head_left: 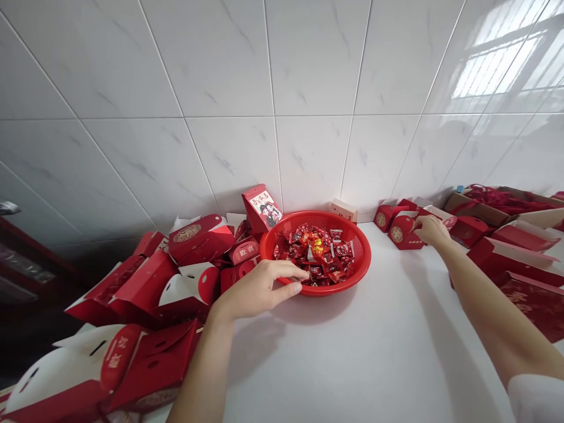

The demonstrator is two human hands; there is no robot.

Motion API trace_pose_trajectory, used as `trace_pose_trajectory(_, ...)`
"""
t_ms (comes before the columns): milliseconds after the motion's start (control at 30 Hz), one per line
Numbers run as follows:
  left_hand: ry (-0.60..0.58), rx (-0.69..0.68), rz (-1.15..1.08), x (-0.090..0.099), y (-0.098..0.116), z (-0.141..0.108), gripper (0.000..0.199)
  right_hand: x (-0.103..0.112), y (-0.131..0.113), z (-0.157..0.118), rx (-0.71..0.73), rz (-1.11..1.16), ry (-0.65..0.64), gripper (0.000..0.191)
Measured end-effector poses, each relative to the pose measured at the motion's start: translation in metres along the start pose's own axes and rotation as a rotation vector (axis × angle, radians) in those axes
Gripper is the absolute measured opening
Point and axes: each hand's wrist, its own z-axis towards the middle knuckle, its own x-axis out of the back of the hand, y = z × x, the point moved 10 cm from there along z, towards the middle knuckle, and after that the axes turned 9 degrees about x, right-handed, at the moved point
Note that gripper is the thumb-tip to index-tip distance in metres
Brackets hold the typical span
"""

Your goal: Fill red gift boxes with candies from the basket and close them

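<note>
An unclosed red gift box (61,369) sits nearest me while my left hand (261,288), loosely parted around nothing visible, hangs over many wrapped candies (323,269) left in the red colander (365,254), and my right hand (432,230) pinches a folded-shut box (400,231).

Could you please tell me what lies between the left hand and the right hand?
The head view shows the red basket of wrapped candies, white tabletop, then a red box.

Around the red basket (365,258) of red candies (324,265), white wall tiles (312,59) are veined grey at twelve o'clock; red boxes (145,285) are lined white at nine; a red carton (400,234) is stamped gold at three.
</note>
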Motion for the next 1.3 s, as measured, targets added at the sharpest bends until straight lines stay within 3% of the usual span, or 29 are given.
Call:
trace_pose_trajectory(67,-0.004,0.007,0.009,0.0,-0.002,0.0,0.031,-0.003,-0.004,-0.004,-0.055,-0.009,-0.109,0.012)
trace_pose_trajectory(133,-0.006,0.014,0.01,0.001,-0.003,0.0,0.031,0.009,-0.013,-0.008,-0.089,-0.021,-0.144,0.013)
trace_pose_trajectory(300,0.024,0.012,-0.019,0.002,-0.003,0.003,0.029,0.077,-0.054,-0.038,-0.071,0.016,-0.096,0.008)
trace_pose_trajectory(400,0.07,0.0,-0.067,0.002,0.001,0.006,0.032,0.128,-0.11,-0.072,0.204,0.145,0.036,0.017)
trace_pose_trajectory(467,0.095,-0.02,-0.096,0.001,0.006,0.005,0.037,0.147,-0.157,-0.102,0.459,0.239,0.069,0.028)
trace_pose_trajectory(567,0.134,-0.089,-0.118,0.002,0.019,0.0,0.04,0.128,-0.231,-0.152,0.819,0.441,-0.187,0.012)
trace_pose_trajectory(600,0.151,-0.117,-0.123,0.004,0.024,-0.002,0.038,0.111,-0.25,-0.166,0.871,0.47,-0.33,0.011)
trace_pose_trajectory(667,0.189,-0.159,-0.126,0.01,0.031,-0.008,0.034,0.085,-0.282,-0.19,0.973,0.534,-0.476,0.016)
trace_pose_trajectory(767,0.222,-0.19,-0.113,0.018,0.036,-0.016,0.025,0.059,-0.313,-0.206,1.069,0.525,-0.446,0.02)
trace_pose_trajectory(900,0.187,-0.146,-0.063,0.023,0.031,-0.022,0.023,0.044,-0.329,-0.213,1.098,0.396,-0.191,0.035)
trace_pose_trajectory(1033,0.038,0.048,0.128,0.01,0.011,-0.022,0.03,0.029,-0.341,-0.233,1.139,0.329,-0.129,0.038)
trace_pose_trajectory(1167,-0.137,0.209,0.289,-0.009,-0.008,-0.024,0.023,0.02,-0.351,-0.254,1.188,0.368,-0.208,0.035)
trace_pose_trajectory(1300,-0.242,0.233,0.317,-0.027,-0.012,-0.025,0.012,0.014,-0.35,-0.249,1.116,0.557,-0.472,0.041)
